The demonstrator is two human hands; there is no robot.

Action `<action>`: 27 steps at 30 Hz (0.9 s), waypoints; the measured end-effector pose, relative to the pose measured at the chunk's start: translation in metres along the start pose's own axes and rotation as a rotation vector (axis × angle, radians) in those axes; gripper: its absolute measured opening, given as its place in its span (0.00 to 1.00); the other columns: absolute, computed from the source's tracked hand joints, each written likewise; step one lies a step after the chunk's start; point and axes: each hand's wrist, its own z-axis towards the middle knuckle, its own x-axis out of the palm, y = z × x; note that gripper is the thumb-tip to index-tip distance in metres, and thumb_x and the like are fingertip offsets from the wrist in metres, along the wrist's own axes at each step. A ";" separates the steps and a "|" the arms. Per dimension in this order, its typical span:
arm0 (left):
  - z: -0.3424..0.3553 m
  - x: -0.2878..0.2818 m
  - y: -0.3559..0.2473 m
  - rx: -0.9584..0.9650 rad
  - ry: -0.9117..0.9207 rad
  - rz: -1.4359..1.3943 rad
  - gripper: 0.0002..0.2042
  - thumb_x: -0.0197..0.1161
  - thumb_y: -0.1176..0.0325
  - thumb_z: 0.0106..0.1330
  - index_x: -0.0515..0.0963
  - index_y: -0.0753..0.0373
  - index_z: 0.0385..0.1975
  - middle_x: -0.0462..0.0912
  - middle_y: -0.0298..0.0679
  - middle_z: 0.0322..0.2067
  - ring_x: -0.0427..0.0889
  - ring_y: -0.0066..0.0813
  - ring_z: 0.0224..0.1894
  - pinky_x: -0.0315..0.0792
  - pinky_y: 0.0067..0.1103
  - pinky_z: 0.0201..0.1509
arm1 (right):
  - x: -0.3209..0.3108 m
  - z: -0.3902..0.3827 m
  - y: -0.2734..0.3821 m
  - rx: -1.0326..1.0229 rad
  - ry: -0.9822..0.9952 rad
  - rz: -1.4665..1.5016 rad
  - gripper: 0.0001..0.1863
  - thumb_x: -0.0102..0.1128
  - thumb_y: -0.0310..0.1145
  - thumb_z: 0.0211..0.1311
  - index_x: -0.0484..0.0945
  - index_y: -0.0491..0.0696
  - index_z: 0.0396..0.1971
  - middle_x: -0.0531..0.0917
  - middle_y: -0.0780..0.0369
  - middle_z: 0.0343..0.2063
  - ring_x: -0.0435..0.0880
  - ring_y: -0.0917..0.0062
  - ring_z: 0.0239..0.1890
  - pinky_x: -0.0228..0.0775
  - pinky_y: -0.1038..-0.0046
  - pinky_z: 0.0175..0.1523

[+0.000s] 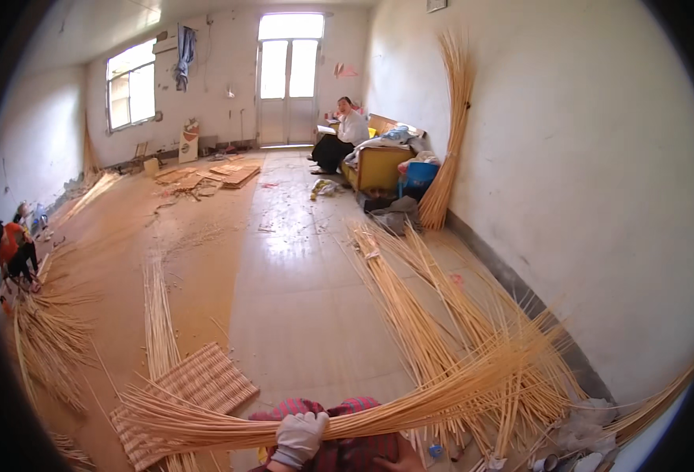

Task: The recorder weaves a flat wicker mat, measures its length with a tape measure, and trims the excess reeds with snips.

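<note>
My left hand point(300, 439), in a pale work glove, is wrapped round a long bundle of wicker rods point(449, 391). The bundle lies crosswise over my lap, its ends fanning out to both sides. Below it, at the lower edge, my bare right hand point(398, 458) rests against the plaid cloth point(355, 452) on my lap. Its fingers look stretched out and hold nothing that I can see; part of it is cut off. A woven wicker mat point(209, 381) lies on the floor to my left, partly under the bundle's left end.
More rod bundles point(410, 307) lie on the right, and one point(451, 134) leans upright against the wall. Loose rods point(44, 346) spread at the left. Farther off are woven panels point(237, 175), a seated person point(343, 138), a yellow sofa point(377, 165) and a blue bucket point(419, 175).
</note>
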 end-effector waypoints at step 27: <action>-0.014 -0.030 0.002 -0.101 -0.192 -0.134 0.12 0.56 0.65 0.65 0.75 0.55 0.48 0.73 0.33 0.28 0.76 0.30 0.31 0.72 0.30 0.35 | -0.015 0.032 0.068 0.367 0.189 0.185 0.32 0.70 0.39 0.67 0.71 0.44 0.67 0.79 0.54 0.60 0.79 0.66 0.60 0.73 0.62 0.64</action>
